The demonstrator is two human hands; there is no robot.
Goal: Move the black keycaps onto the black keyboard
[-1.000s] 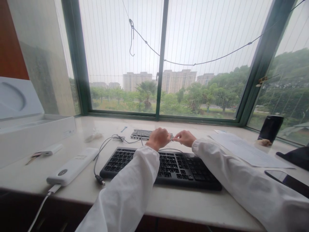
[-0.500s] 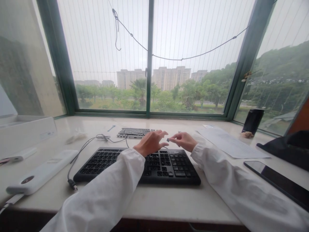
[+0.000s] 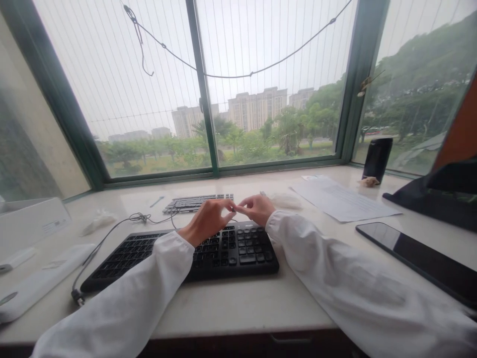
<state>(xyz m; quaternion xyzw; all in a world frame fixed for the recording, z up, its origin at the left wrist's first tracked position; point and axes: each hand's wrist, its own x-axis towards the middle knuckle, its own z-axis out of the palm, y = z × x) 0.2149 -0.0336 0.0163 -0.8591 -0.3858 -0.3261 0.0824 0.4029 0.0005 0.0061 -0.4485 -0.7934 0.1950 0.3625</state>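
Observation:
Above the upper right part of a black keyboard [image 3: 253, 251], my two hands meet fingertip to fingertip. A tiny dark piece that looks like a keycap [image 3: 233, 209] sits at the meeting point, mostly covered by fingers. My left hand [image 3: 206, 219] pinches it between thumb and index finger. From the other side, my right hand [image 3: 258, 209] has its fingers closed and the tips against the same piece. The left sleeve and hand cover the middle of the keyboard. Behind the hands lies a thin set of dark keys [image 3: 186, 203], partly overlapped by a cable.
The black cable [image 3: 112, 231] runs left to a USB plug [image 3: 77, 297]. Farther left are a white power bank [image 3: 44, 278] and a white box [image 3: 33, 221]. On the right lie paper [image 3: 339, 199], a phone [image 3: 417, 258] and a dark cylinder [image 3: 377, 159] by the window.
The view has turned right and tilted. My hands, apart before with the keycap in my right fingers, have come together, and the left thumb and index finger have closed onto it.

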